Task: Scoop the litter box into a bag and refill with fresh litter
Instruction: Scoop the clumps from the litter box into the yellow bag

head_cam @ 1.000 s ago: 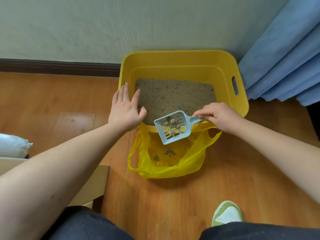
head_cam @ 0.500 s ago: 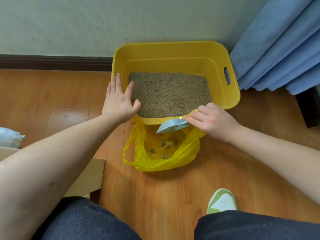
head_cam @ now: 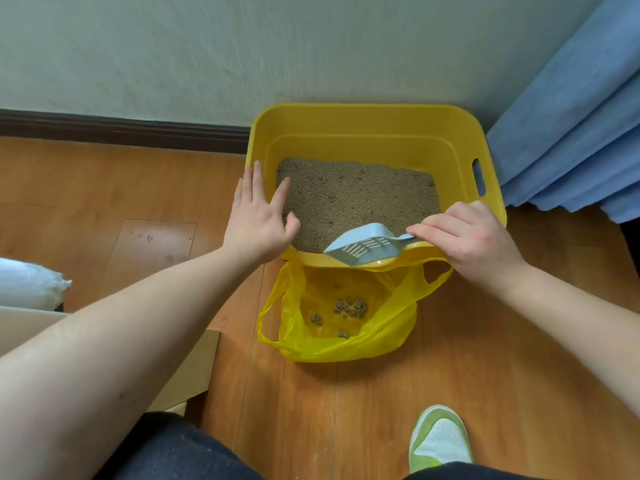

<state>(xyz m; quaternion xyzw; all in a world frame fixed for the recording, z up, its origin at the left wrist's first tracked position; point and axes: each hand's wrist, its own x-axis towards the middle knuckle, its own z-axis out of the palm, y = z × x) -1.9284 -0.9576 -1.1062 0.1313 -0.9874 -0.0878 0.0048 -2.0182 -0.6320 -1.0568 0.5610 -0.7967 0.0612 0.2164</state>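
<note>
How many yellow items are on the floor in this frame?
2. The yellow plastic litter box stands against the wall, and the yellow plastic bag lies open on the wooden floor just in front of its near rim. Nothing else yellow shows.

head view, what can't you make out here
- Scoop handle: head view, covered by the right hand.
- Litter box near-left corner: under the left hand.
- White sack: cut off by the left edge.
- Clumps in the bag: too small to count.
</note>
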